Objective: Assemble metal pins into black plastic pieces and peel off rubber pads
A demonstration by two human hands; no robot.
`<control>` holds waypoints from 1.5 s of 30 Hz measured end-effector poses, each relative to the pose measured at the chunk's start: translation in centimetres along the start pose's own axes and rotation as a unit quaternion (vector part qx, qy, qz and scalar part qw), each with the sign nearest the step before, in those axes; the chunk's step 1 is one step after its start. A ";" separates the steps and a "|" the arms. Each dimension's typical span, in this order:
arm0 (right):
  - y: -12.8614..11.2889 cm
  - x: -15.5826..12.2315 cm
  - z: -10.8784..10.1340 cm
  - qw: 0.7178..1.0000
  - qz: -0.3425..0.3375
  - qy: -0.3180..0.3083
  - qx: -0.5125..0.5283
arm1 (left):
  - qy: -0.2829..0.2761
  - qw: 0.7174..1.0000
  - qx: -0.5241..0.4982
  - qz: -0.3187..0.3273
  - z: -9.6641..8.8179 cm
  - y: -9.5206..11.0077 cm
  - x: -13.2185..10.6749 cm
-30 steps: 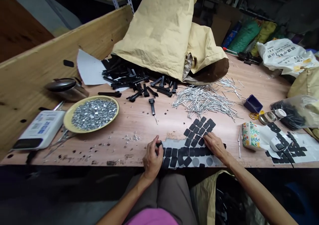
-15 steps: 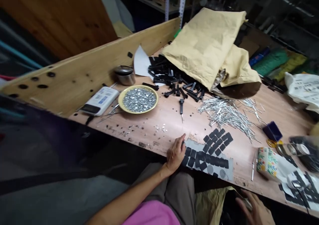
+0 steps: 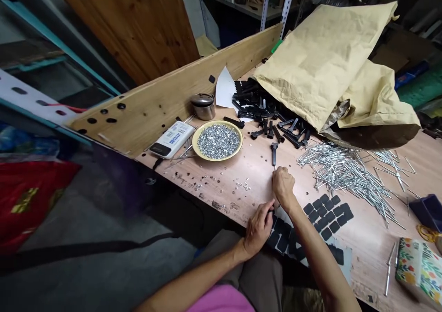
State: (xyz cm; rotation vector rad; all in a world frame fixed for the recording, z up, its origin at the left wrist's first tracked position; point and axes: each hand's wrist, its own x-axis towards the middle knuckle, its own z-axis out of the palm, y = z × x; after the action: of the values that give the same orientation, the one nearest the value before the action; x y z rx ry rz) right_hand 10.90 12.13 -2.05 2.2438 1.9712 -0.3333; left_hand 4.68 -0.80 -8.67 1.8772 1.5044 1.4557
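At the table's front edge my left hand (image 3: 258, 229) is closed, thumb and fingers together, with a bit of something dark at the fingertips that I cannot name. Just above it my right hand (image 3: 283, 186) is curled on the tabletop, its fingertips hidden from view. Directly beyond those fingers lies a black T-headed plastic piece (image 3: 274, 154) with a thin metal tip pointing at the hand. Under and beside my forearms, black rounded-square pads (image 3: 321, 210) lie in rows, some on a grey sheet (image 3: 347, 259).
A yellow bowl (image 3: 196, 150) of small metal pieces stands left, beside a white device (image 3: 172, 139) and a lidded metal pot (image 3: 203, 107). Beyond are black plastic pieces (image 3: 257, 102), a paper sack (image 3: 321, 58) and thin metal rods (image 3: 348, 173). A floral box (image 3: 419, 266) sits right.
My right hand has come up from below the table's right edge to the tabletop, by the black T-headed piece. My left hand stays at the edge. The view has shifted left.
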 end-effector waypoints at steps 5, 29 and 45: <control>3.8 -2.9 -2.0 0.996 -0.013 0.069 0.055 | -0.013 0.997 -0.008 0.079 -2.0 1.6 2.1; -2.3 -4.9 5.7 0.967 -0.234 0.078 0.068 | -0.085 0.745 -0.399 -0.527 -12.1 -0.4 2.7; -1.2 -9.2 2.7 0.799 -0.134 0.077 0.581 | -0.163 0.718 -0.463 -0.494 -11.0 -0.3 4.5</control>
State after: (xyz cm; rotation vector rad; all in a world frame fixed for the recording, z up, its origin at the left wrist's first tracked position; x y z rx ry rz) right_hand 8.42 2.76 -2.29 2.5169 2.5542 -1.9032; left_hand -5.07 -0.38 -1.97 0.4771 0.9597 0.9195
